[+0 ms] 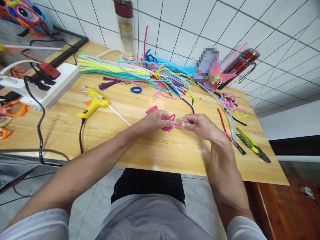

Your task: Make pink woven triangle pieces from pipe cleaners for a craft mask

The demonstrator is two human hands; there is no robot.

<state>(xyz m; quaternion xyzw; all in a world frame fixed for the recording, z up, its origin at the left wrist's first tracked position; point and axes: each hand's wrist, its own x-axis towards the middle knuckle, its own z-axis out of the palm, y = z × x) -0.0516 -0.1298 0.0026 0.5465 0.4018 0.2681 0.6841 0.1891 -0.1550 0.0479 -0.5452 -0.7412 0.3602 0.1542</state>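
Note:
My left hand (160, 120) is closed around a pink coil of pipe cleaner (151, 109), whose wound ridges stick out on both sides of the fingers. A loop of the same pink pipe cleaner rises beside the thumb, and a short stretch runs across to my right hand (196, 125). There the thumb and forefinger pinch its end. Both hands hover over or rest on the wooden table (160, 153); I cannot tell which. Behind them lies a heap of loose pipe cleaners (170, 80) in many colours.
A yellow glue gun (93, 103) with a white glue stick lies left, near a white power strip (57, 85). A blue ring (136, 89) and purple tassel (110, 85) lie behind. Pliers (252, 145) and a small cutter (238, 146) lie right. Bottles (126, 30) stand by the tiled wall.

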